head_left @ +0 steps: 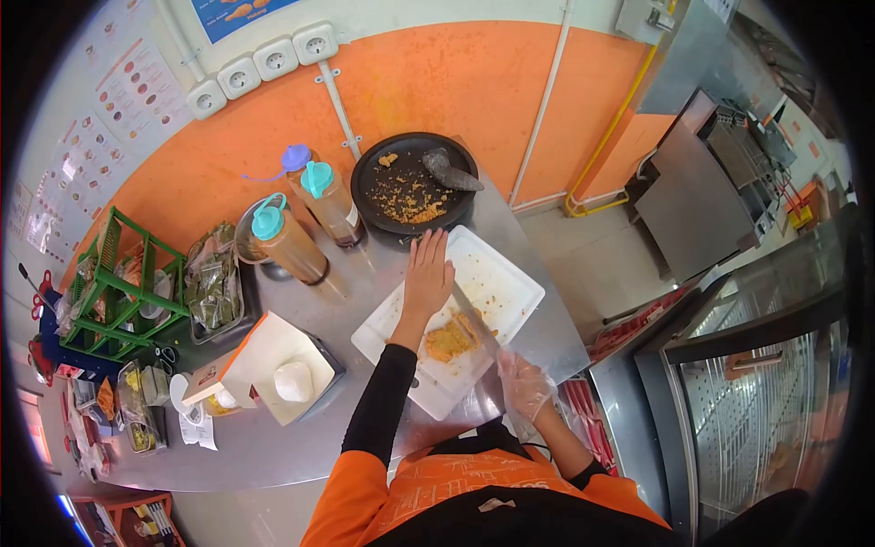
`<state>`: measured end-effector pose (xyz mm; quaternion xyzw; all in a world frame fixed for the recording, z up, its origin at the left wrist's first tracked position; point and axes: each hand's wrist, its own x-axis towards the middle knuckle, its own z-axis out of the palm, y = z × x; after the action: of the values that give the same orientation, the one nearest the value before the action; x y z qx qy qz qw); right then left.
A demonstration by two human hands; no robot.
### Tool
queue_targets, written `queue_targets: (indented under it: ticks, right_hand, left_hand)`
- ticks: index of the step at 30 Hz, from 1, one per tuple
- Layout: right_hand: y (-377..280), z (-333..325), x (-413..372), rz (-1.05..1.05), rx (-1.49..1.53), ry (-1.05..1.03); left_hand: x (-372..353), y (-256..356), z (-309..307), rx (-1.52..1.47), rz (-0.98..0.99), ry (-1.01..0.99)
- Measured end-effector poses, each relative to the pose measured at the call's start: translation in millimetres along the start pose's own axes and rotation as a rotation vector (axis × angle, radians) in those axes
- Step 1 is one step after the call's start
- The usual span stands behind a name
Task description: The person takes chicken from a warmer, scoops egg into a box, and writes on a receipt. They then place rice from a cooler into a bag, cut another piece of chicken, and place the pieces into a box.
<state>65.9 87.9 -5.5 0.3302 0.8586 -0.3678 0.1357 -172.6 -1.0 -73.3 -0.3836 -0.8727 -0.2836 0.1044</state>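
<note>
In a clear plastic glove, my right hand (526,387) is closed around the handle of a knife (475,315). The blade points up and left across a white cutting board (512,278), lying over a golden breaded fried piece (448,340). My left hand (428,278) is bare and stretched out flat, fingers pointing away from me, its palm edge right at the blade's tip end. Crumbs dot the board around the fried piece.
Behind the board is a round black pan (378,193) with crumbs and crumpled clear plastic (449,171). Squeeze bottles (296,251) stand left of it. Nearer left, an open carton (255,369) holds a white rounded item (293,382); a green rack (123,292) stands beyond.
</note>
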Motion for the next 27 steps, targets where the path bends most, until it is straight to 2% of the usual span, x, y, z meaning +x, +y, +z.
queue_targets:
  ticks: [5, 10, 13, 16, 19, 20, 23, 26, 27]
  right_hand:
    - [-3.6, -6.7, 9.5, 0.022, -0.235, -0.004]
    - [0.2, 2.7, 17.9, 0.061, -0.337, -0.067]
    - [21.6, 9.9, 31.9, 0.010, -0.258, -0.047]
    - [10.2, 4.0, 28.6, 0.065, -0.250, -0.072]
    - [43.7, 16.7, 45.2, -0.053, -0.007, -0.049]
    - [52.2, 13.7, 52.3, -0.039, 0.035, -0.131]
    - [8.8, -16.2, 20.4, -0.017, -0.110, -0.041]
    - [-14.2, -19.4, 1.5, -0.031, -0.035, -0.071]
    - [-7.8, -4.0, 3.8, -0.051, 0.038, -0.089]
  left_hand:
    - [-8.3, -5.3, 20.3, -0.082, -0.061, -0.023]
    - [-20.7, -16.1, 31.9, -0.093, -0.100, -0.042]
    - [-22.4, -15.8, 36.9, -0.059, -0.097, -0.077]
    - [-12.9, -11.9, 35.5, -0.054, -0.091, -0.084]
    - [-9.6, -10.3, 39.1, -0.007, -0.066, -0.100]
    - [-5.6, -9.1, 40.5, 0.018, -0.042, -0.100]
    - [-1.4, -7.7, 25.1, 0.009, -0.061, -0.070]
    - [2.6, 6.2, -35.6, 0.024, -0.037, 0.029]
    - [-2.8, 0.3, -40.3, 0.032, -0.047, 0.007]
